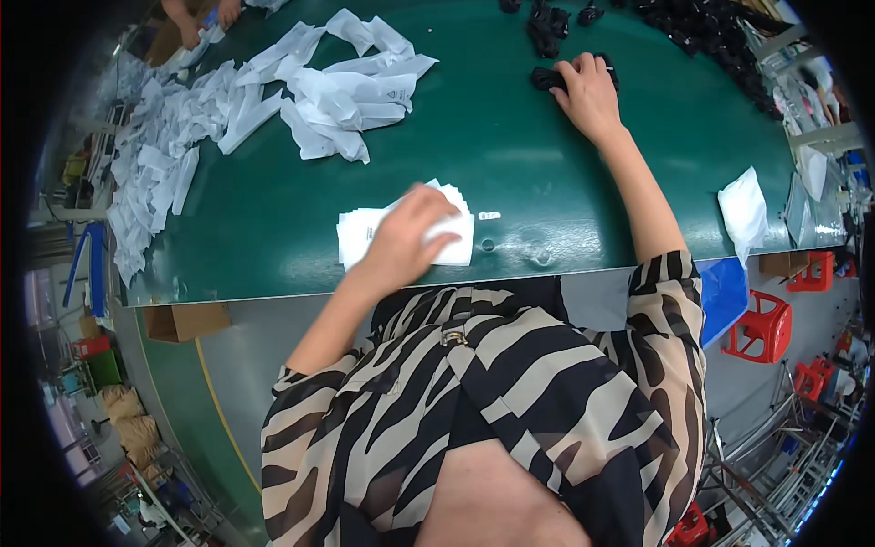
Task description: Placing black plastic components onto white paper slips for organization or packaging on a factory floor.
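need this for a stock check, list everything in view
table: one, green, across upper half
crumpled bags: many, white, heaped on table's left
flat stack: one, white, near table edge, centre-left
black bundles: several, black, table's far right
held bundle: one, black, upper right
lone bag: one, white, table's right end
plastic sheet: one, blue, below table, right
stools: several, red, floor, right
cardboard boxes: at least two, brown, below table, both sides
metal frames: several, grey, lower right
co-worker's hands: two, bare, upper left
patterned shirt: one, black and cream, bottom
left hand: one, bare, over flat stack
right hand: one, bare, on held bundle
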A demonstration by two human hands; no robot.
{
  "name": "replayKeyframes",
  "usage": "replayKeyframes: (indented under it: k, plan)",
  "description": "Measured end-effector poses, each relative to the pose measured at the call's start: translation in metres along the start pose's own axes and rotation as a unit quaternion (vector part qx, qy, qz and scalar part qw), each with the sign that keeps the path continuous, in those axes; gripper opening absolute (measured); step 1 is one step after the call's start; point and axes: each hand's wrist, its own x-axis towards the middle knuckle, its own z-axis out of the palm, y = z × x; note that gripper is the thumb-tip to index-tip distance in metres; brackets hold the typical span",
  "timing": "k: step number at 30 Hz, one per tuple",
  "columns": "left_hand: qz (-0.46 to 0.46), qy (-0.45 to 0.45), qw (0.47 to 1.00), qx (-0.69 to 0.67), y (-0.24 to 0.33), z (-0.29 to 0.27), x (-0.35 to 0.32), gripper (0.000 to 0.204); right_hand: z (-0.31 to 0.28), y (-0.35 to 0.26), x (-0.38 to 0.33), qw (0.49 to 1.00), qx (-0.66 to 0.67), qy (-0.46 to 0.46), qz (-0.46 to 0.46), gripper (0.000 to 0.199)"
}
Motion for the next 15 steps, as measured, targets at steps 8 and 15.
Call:
replayKeyframes:
  k: [8,15]
  plan:
    - [-0.01,-0.002,0.999,0.036,-0.003,0.033,-0.026,0.01,-0.065,-0.086,-0.067,0.768,0.562,-0.212,0.222,0.031]
    - [-0.17,0.044,0.978,-0.111,-0.004,0.029,-0.026,0.006,-0.104,-0.129,-0.11,0.583,0.695,-0.343,0.243,0.035]
